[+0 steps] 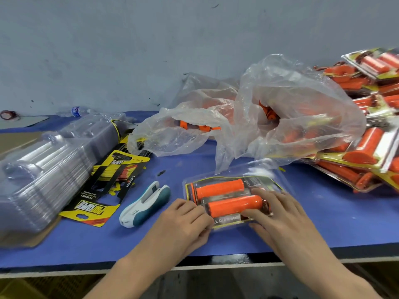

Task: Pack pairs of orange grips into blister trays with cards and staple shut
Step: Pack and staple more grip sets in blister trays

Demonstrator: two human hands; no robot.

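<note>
Closing step: tray (282, 186) with two grips (220, 187) and card (264, 181) lies on surface (323, 223) near its front edge, left hand (185, 219) pinching tray's left corner, right hand (278, 214) pressing flat on its right end; next, probably, take stapler (144, 203) lying just left.

Bright, even light from above covers the table (323, 223), leaving only a soft, narrow shadow beneath the left grip (183, 221) and the right grip (285, 216). White glare streaks the blister tray (259, 169) under both grips, the stack of clear trays (43, 169) far to the left of the left grip, and the plastic bag (291, 100) beyond the grips. The whole frame is slightly soft, blurrier on the packed trays (367, 147) right of the right grip, and the wide lens bows the table's near edge.
</note>
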